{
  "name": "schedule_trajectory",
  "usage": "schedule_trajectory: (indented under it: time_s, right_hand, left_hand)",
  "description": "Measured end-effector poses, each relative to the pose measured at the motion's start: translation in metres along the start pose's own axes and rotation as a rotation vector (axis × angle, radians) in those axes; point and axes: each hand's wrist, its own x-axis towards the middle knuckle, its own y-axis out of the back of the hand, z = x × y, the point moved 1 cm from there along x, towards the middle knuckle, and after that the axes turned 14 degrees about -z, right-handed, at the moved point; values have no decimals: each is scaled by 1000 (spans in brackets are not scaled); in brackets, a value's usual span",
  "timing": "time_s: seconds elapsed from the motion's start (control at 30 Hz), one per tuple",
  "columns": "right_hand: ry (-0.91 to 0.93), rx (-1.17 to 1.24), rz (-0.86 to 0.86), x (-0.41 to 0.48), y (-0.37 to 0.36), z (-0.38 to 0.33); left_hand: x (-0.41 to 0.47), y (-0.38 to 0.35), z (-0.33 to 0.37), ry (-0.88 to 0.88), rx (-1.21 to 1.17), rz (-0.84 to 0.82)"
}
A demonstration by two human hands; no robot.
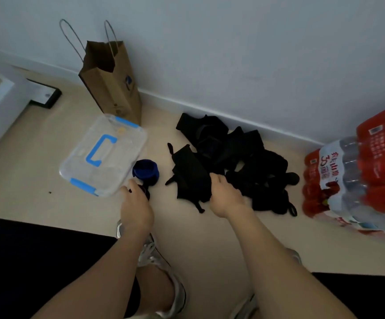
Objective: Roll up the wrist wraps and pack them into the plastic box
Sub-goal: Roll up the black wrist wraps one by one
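Down on the floor (37,143) by the wall (232,54), you're only getting started: the plastic box (104,155) is sitting lidded, one blue roll (145,171) just beside it, black wrist wraps (244,162) lying piled loose. Your right hand (226,196) is gripping the pile's near edge; your left hand (136,206), apart, is hovering at the box's corner, grip I cannot tell.

box (117,143): clear glossy plastic, blue plastic handle and clips | wraps (232,162): matt black cloth | rolled wrap (145,169): blue cloth | bag (115,88): matt brown paper, thin cord handles | bottle pack (357,180): shiny plastic film | floor (25,157): smooth, pale
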Motion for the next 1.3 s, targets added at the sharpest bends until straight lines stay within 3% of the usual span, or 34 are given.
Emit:
schedule_trajectory:
  time_s: [0.1,0.23,0.33,0.4,0.53,0.7,0.83,0.97,1.07,1.2,1.3]
  right_hand:
    - [52,343,-8,13,-27,-1]
    - [-20,124,101,25,-50,4]
    - [54,165,217,26,-35,4]
    - [160,376,299,21,-12,3]
    - [384,773,508,-15,55,-1]
    - [511,1130,587,-73,115,-3]
    - [525,1531,473,-97,119,9]
    - [570,1783,435,-109,107,26]
    - [675,1680,392,-118,96,41]
    - [549,1092,238,-123,68,64]
    - [501,1050,330,-120,52,69]
  left_hand:
    - [-10,1,12,33,224,32]
    - [-14,-3,34,-217,307,54]
    - [-15,-3,53,-285,-5,-69]
    - [-18,3,65,-249,-291,-191]
    - [-27,21,87,-249,-567,-316]
    - [-56,50,118,-465,-916,-389]
    - [-84,60,138,-688,-896,-474]
    - [-103,53,149,-726,-909,-516]
    - [-110,50,148,-715,-907,-510]
    - [-119,54,153,-725,-951,-574]
    - [-123,53,159,-741,-933,-614]
